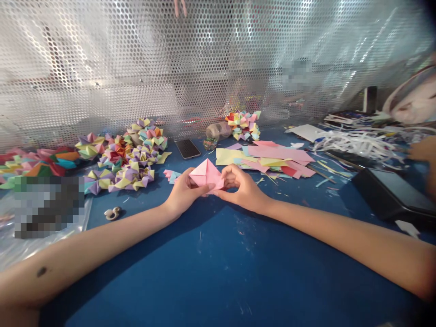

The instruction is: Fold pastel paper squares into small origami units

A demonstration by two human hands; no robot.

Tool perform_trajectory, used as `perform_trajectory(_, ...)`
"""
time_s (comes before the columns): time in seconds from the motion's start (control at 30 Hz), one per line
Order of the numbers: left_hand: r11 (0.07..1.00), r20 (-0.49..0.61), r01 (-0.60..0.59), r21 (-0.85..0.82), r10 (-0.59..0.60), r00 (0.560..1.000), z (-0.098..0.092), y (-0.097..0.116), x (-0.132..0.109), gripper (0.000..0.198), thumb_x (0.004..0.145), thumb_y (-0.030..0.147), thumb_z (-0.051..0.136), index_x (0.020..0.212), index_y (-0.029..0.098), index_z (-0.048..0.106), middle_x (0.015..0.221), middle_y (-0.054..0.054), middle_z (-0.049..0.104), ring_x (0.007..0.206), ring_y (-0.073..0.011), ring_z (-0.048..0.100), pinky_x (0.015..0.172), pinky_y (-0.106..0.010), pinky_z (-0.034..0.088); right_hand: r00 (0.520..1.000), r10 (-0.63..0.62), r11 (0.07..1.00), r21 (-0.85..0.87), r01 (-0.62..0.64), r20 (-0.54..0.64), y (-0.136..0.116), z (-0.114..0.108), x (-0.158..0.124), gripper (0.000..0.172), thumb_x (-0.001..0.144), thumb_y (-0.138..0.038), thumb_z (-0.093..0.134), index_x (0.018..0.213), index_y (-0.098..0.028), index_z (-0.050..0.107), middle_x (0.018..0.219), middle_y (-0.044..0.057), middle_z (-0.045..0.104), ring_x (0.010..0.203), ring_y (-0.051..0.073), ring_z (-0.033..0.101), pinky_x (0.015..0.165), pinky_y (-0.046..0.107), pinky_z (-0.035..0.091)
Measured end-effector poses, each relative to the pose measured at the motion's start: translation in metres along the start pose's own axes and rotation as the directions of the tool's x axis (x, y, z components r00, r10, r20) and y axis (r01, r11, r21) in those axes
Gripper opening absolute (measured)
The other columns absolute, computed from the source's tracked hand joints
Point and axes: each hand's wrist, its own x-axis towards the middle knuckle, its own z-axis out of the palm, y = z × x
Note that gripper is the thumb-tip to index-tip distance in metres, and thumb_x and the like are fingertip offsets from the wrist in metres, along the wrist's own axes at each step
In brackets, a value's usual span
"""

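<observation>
A partly folded piece of pink paper is held up just above the blue table, its pointed corner facing away from me. Creases run across its front. My left hand pinches its left side, the thumb lying along the lower edge. At the right edge my right hand grips the same paper between curled fingers and thumb. Behind my left hand lie small pink and light-blue paper pieces, partly covered by it.
Folded paper ornaments cluster at the left, another at the back. A phone lies beyond my hands. Coloured paper sheets and white paper strips spread right, near a black device. A perforated screen stands behind.
</observation>
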Motion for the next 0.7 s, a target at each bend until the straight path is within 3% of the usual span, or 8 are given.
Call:
perform_trajectory(0.07, 0.999, -0.002, 0.006, -0.053, -0.006, 1.0, -0.001, -0.001, 0.001, 0.042, 0.062, 0.025, 0.08, 0.094, 0.013, 0.056, 0.073, -0.001, 0.065, 0.061, -0.0112, 0.06, 0.056, -0.022, 0.05, 0.984, -0.173, 0.966, -0.204, 0.159, -0.05, -0.003, -0.002, 0.0, 0.039, 0.071, -0.024, 0.073, 0.101, -0.023, 0.048, 0.1, 0.005, 0.056, 0.091, 0.018, 0.06, 0.077, 0.035, 0.054)
perform_trajectory(0.13, 0.996, 0.0, 0.015, -0.091, -0.015, 1.0, -0.001, -0.002, 0.002, 0.044, 0.061, 0.023, 0.081, 0.095, 0.013, 0.056, 0.074, -0.002, 0.066, 0.063, -0.0117, 0.061, 0.056, -0.022, 0.05, 0.932, -0.36, 0.842, -0.446, 0.303, -0.047, -0.006, -0.006, 0.001, 0.038, 0.071, -0.024, 0.073, 0.104, -0.023, 0.054, 0.112, 0.008, 0.052, 0.107, 0.023, 0.053, 0.087, 0.041, 0.05)
perform_trajectory(0.27, 0.994, 0.024, 0.039, -0.107, -0.037, 0.999, -0.001, 0.005, 0.004, 0.04, 0.061, 0.019, 0.08, 0.092, 0.012, 0.056, 0.072, -0.001, 0.065, 0.061, -0.0112, 0.061, 0.055, -0.022, 0.051, 0.822, -0.56, 0.558, -0.685, 0.468, 0.105, -0.016, -0.02, 0.003, 0.011, 0.082, -0.021, 0.064, 0.09, -0.028, 0.064, 0.108, 0.003, 0.06, 0.103, 0.021, 0.054, 0.089, 0.042, 0.045)
perform_trajectory(0.37, 0.991, 0.084, 0.112, -0.08, -0.105, 0.991, 0.001, 0.016, 0.005, 0.041, 0.062, 0.015, 0.079, 0.096, 0.012, 0.058, 0.078, -0.004, 0.067, 0.063, -0.0119, 0.063, 0.056, -0.021, 0.053, 0.788, -0.564, 0.461, -0.698, 0.547, 0.245, -0.024, -0.031, 0.001, 0.016, 0.085, -0.019, 0.061, 0.089, -0.032, 0.067, 0.097, -0.002, 0.066, 0.095, 0.02, 0.057, 0.094, 0.043, 0.041)
perform_trajectory(0.57, 0.953, 0.118, 0.304, 0.003, -0.303, 0.946, -0.002, 0.036, -0.006, 0.036, 0.062, 0.007, 0.075, 0.095, 0.012, 0.062, 0.083, -0.007, 0.067, 0.069, -0.0147, 0.066, 0.057, -0.023, 0.057, 0.831, -0.414, 0.524, -0.65, 0.551, 0.371, -0.044, -0.034, -0.012, 0.021, 0.09, -0.018, 0.052, 0.089, -0.034, 0.067, 0.086, -0.003, 0.07, 0.083, 0.016, 0.062, 0.101, 0.046, 0.04)
perform_trajectory(0.7, 0.913, 0.128, 0.402, 0.076, -0.408, 0.904, -0.004, 0.04, -0.028, 0.035, 0.061, 0.005, 0.071, 0.093, 0.013, 0.062, 0.079, -0.006, 0.068, 0.068, -0.0167, 0.066, 0.054, -0.024, 0.056, 0.745, -0.478, 0.436, -0.61, 0.662, 0.466, -0.05, -0.021, -0.024, 0.012, 0.089, -0.022, 0.056, 0.089, -0.03, 0.066, 0.086, -0.002, 0.07, 0.081, 0.016, 0.062, 0.1, 0.045, 0.041)
